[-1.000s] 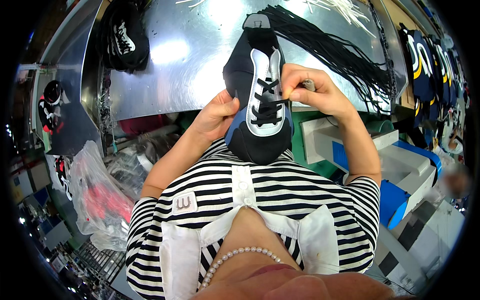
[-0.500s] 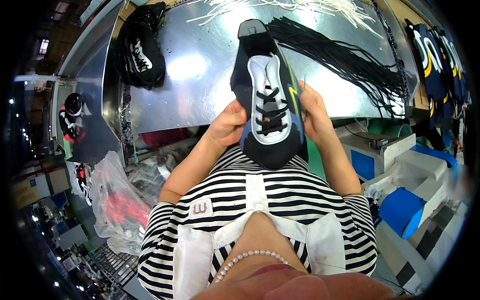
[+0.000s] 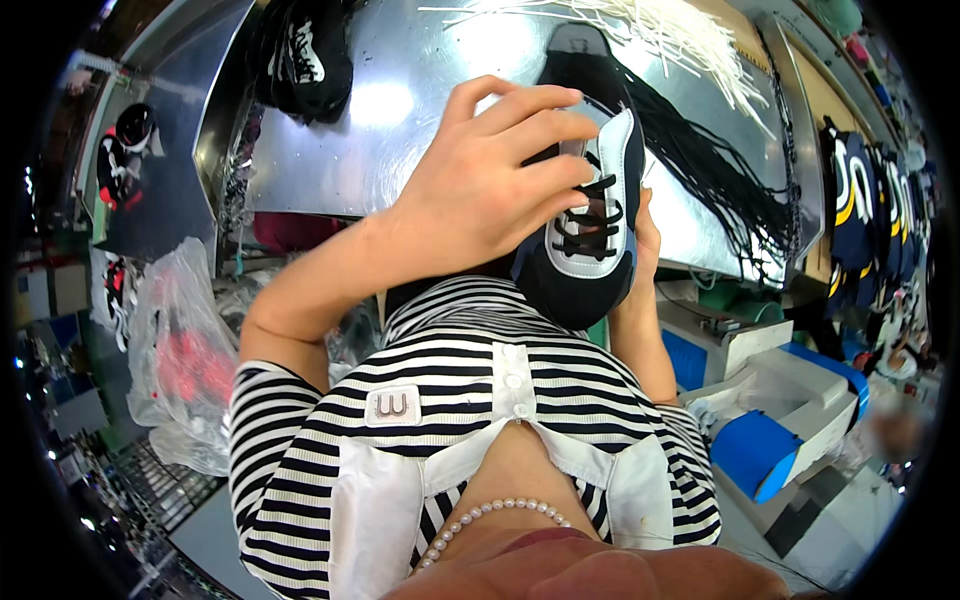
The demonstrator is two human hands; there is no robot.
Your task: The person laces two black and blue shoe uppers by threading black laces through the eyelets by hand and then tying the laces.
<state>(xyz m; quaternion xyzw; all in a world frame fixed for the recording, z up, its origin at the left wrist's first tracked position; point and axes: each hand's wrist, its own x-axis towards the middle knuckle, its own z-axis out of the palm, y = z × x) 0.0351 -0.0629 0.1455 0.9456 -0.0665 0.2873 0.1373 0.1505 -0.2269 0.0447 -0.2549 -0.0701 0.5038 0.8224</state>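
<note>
A black and dark blue sneaker upper [image 3: 562,292] with silver-grey eyelet panels hangs in front of me, toe toward my body. Black laces [image 3: 590,240] cross its front. My right hand [image 3: 647,240] grips it by its right side, fingers partly hidden behind. Across its opening from the left reaches my left hand [image 3: 505,165], fingers spread, thumb and index at the upper laces. The left hand covers part of the tongue area and left eyelet panel. Behind the upper, a bundle of long black laces [image 3: 710,170] lies on the metal table [image 3: 330,180].
White laces [image 3: 680,45] lie loose at the table's far side. Stacked black uppers [image 3: 305,65] sit far left. More uppers [image 3: 855,210] hang at the right edge. A clear plastic bag [image 3: 180,350] is at left; a grey and blue machine [image 3: 770,400] stands at right.
My left hand has let go of the upper's left side and moved up over its opening and laces. The upper has shifted right, still in my right hand.
</note>
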